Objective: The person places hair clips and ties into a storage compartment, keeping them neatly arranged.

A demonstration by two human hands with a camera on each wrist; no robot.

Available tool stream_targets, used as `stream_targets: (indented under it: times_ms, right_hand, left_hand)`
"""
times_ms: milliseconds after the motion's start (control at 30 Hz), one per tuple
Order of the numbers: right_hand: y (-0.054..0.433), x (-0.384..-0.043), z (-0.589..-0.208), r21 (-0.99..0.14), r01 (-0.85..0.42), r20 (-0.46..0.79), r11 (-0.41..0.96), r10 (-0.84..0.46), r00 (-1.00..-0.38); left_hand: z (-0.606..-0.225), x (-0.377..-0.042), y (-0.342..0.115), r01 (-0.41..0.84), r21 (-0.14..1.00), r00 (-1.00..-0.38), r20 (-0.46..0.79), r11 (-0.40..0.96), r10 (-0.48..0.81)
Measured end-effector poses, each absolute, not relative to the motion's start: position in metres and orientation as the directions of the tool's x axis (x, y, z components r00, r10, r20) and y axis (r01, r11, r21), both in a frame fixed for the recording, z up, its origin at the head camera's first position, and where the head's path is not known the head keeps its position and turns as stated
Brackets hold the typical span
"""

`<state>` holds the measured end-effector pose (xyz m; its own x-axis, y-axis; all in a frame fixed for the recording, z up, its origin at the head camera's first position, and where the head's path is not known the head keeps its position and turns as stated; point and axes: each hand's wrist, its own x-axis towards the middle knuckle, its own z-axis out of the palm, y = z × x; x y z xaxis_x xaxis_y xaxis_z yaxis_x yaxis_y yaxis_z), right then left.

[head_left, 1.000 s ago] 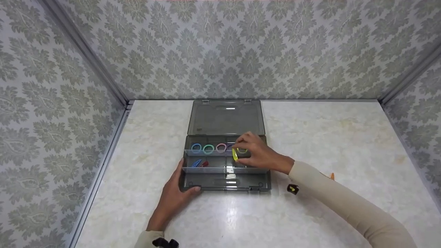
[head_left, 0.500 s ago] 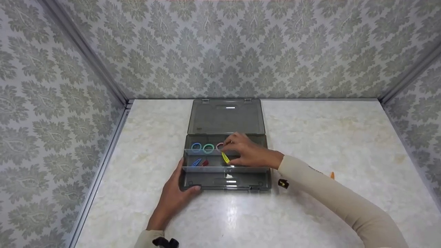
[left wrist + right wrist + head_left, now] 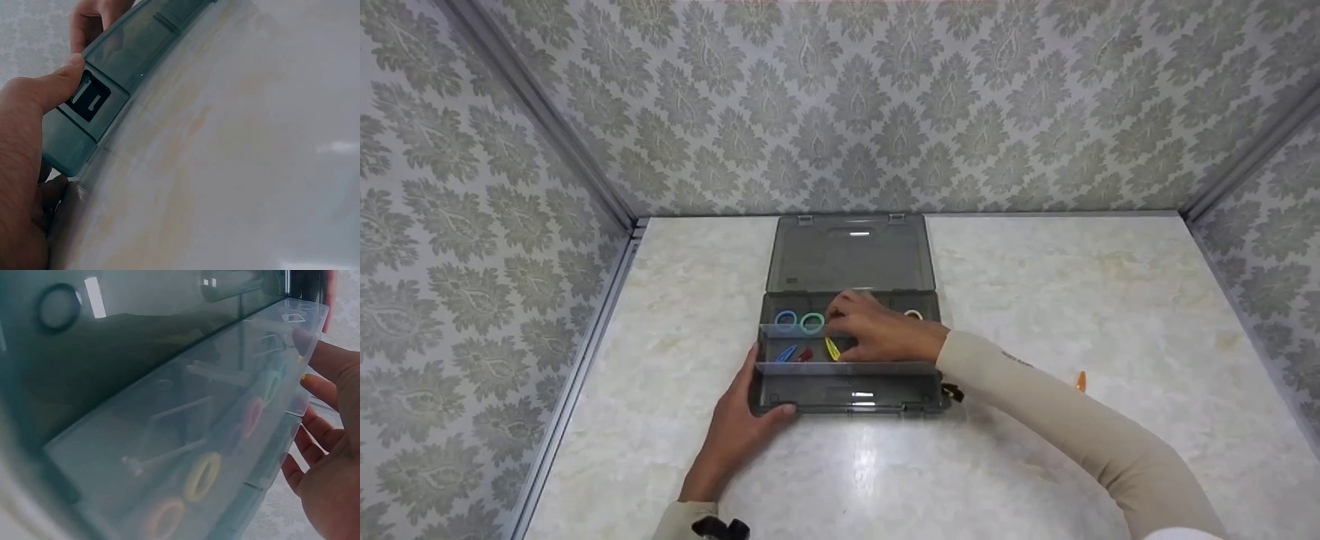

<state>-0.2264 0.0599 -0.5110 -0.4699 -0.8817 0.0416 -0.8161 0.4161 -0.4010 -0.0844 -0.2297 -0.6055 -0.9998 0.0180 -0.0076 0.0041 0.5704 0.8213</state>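
Observation:
A smoky grey divided plastic box point(image 3: 840, 390) lies open, its lid point(image 3: 851, 255) folded back. My left hand point(image 3: 739, 420) grips its front left corner, thumb on the front edge and fingers along the side. Over the middle row, my right hand point(image 3: 881, 330) pinches a yellow snap hair clip point(image 3: 832, 349) between thumb and fingers. Left of it in that row lie a blue hair clip point(image 3: 786, 353) and a dark red hair clip point(image 3: 805, 355). The back row holds small hair ties, among them a blue one point(image 3: 785, 320) and a green one point(image 3: 812, 323); my right hand hides others.
An orange hair clip point(image 3: 1081, 381) lies on the marbled table point(image 3: 1035, 285), right of the box beyond my sleeve. Seen from the right wrist, a clear divider point(image 3: 169, 399) stands in front of a yellow hair tie point(image 3: 202, 476) and a pink one point(image 3: 252, 415). Patterned walls surround the table.
My right hand has carried the yellow hair clip leftward along the middle row, closer to the red one. A pale hair tie at the right has come into sight. My left hand stays put.

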Motion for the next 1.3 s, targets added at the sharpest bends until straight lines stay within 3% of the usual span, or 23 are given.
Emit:
stream_targets:
  times_ms: [500,767,1100,1300]
  right_hand:
    - [0.043,-0.232,-0.520,-0.348,-0.820,-0.043,0.455,-0.881,-0.471]
    - [0.044,-0.230,-0.525,-0.316,-0.844,0.006,0.434,-0.888,-0.459]
    - [0.071,-0.229,-0.519,-0.458,-0.791,0.062,0.405,-0.873,-0.483]
    - [0.089,-0.229,-0.520,-0.478,-0.795,0.140,0.374,-0.861,-0.489]
  left_hand:
    - [-0.606,-0.084,-0.229,0.016,0.823,-1.000,0.005,0.568,0.021]
    - [-0.606,-0.084,-0.227,0.000,0.822,-1.000,-0.014,0.570,0.019]
    - [-0.606,-0.085,-0.229,0.003,0.826,-1.000,-0.012,0.563,0.022]
    - [-0.607,-0.085,-0.230,-0.005,0.823,-1.000,-0.017,0.568,0.016]
